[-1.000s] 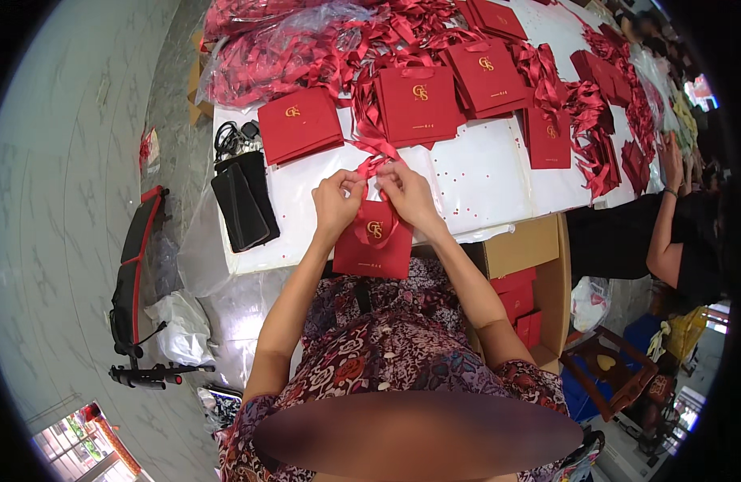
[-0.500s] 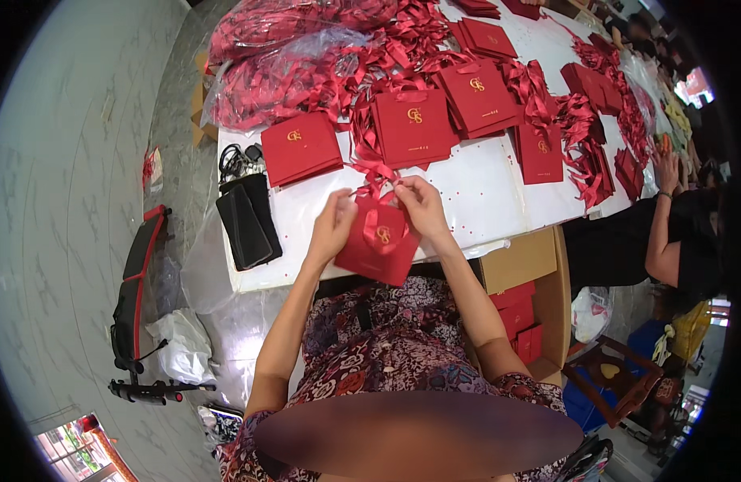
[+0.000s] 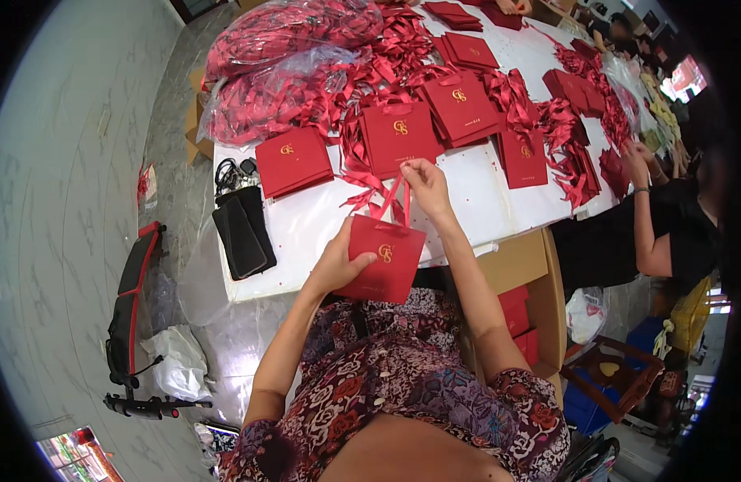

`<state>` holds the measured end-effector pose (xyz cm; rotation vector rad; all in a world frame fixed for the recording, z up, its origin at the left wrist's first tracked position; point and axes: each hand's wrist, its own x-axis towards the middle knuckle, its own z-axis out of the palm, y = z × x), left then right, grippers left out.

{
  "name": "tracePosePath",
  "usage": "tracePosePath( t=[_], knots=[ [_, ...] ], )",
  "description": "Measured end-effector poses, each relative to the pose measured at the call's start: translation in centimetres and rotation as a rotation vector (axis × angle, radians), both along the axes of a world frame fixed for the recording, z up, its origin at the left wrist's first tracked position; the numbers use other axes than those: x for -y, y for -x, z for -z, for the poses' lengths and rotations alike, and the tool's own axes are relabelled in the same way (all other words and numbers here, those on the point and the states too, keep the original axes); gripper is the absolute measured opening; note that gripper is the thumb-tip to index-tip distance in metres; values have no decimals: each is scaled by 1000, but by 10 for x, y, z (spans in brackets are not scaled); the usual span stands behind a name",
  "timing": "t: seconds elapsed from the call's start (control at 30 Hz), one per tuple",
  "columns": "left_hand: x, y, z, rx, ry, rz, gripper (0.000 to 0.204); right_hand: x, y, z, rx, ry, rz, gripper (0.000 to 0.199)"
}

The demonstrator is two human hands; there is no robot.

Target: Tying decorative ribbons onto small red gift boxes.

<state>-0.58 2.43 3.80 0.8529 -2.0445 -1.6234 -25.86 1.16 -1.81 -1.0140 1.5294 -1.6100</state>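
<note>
A small red gift bag (image 3: 385,269) with a gold emblem is at the table's near edge. My left hand (image 3: 338,261) is closed on its left side, thumb across the front. From its top runs a red ribbon (image 3: 402,197), pinched and drawn up by the fingertips of my right hand (image 3: 426,186). More loose ribbon ends (image 3: 362,189) lie on the table just beyond the bag. Past my hands are a flat stack of red bags (image 3: 293,161) at left, another stack (image 3: 398,138) in the middle and a third (image 3: 464,108) to its right.
Clear plastic sacks of red ribbon (image 3: 282,48) fill the far left of the white table (image 3: 471,201). A black pouch (image 3: 244,233) lies at the left edge. An open carton (image 3: 551,281) with red bags stands by my right side. Further right, a co-worker's arm (image 3: 645,217) reaches in.
My left hand has moved from the ribbon to the bag's side. The right hand has lifted the ribbon up and slightly right, drawing it into a taut loop.
</note>
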Motion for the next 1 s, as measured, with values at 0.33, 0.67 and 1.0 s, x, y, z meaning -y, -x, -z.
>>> tracePosePath(
  t=[0.33,0.67,1.0],
  knots=[
    [34,24,-11,-331,-225,-341,65,-33,13,-18,187,-96,92,37],
    [127,103,-3,-528,130,-436,69,-7,-21,-36,-125,71,169,47],
    [139,146,56,-77,553,-605,80,42,10,-18,-1034,92,239,50]
  ],
)
